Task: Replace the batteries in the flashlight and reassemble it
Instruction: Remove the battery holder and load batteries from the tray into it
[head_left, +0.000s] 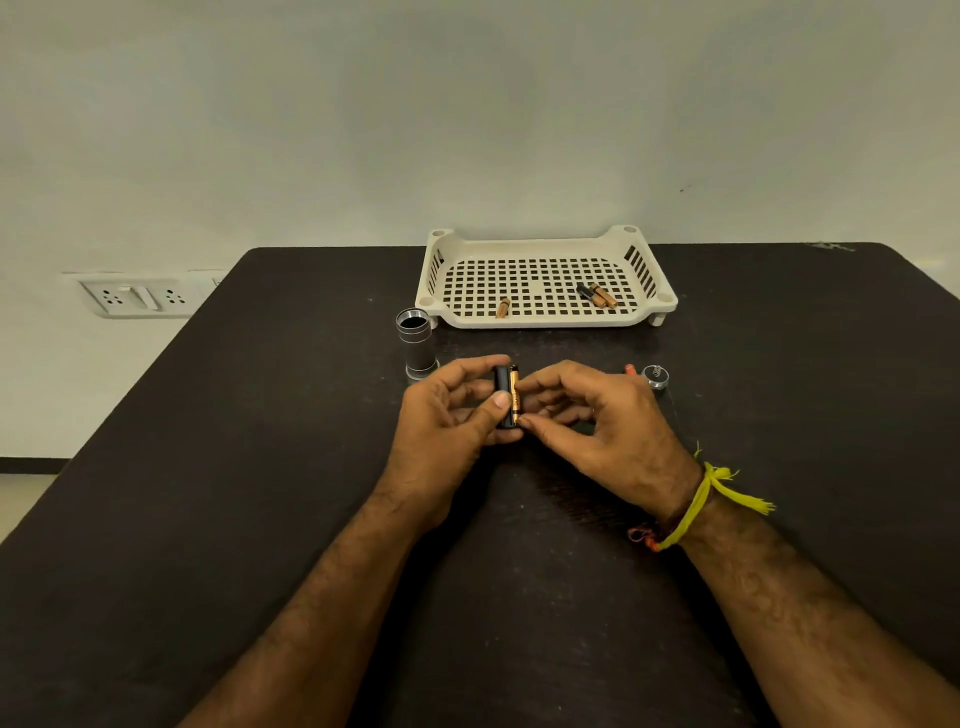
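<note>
Dark across the table (208, 467), the job is judged mid-way: a black battery holder (501, 395) is gripped in the left hand (447, 415) while a battery (514, 397) is pinched into it by the right hand (597, 415). The flashlight body (415, 345) stands open just behind and its end cap (655, 376) lies at the right, both yet to be refitted. Three batteries are left in the tray (545, 319); nothing is seen to block the work.

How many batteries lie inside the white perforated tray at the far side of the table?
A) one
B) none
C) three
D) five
C: the tray holds one battery alone near its front left and a pair lying together toward the right, which makes three; a further battery is outside it, in the black holder between the person's hands.
</note>
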